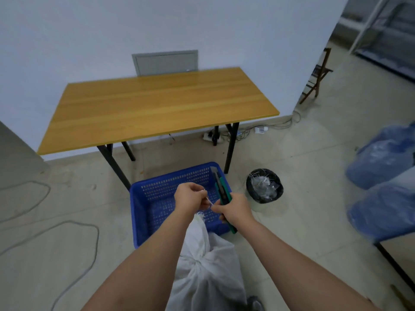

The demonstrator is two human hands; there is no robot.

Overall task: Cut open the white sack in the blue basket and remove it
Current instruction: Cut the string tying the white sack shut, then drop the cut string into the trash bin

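A blue perforated basket stands on the floor in front of the table. The white sack rises between my forearms, its tied neck leaning over the basket's near rim. My left hand pinches a thin white tie string at the sack's top. My right hand grips a green utility knife, its blade extended and pointing away from me. The fingers of both hands meet at the string above the basket.
A wooden table on black legs stands beyond the basket. A black-lined bin of plastic scraps sits to the right. Blue plastic bags lie at far right. Cables snake over the floor at left.
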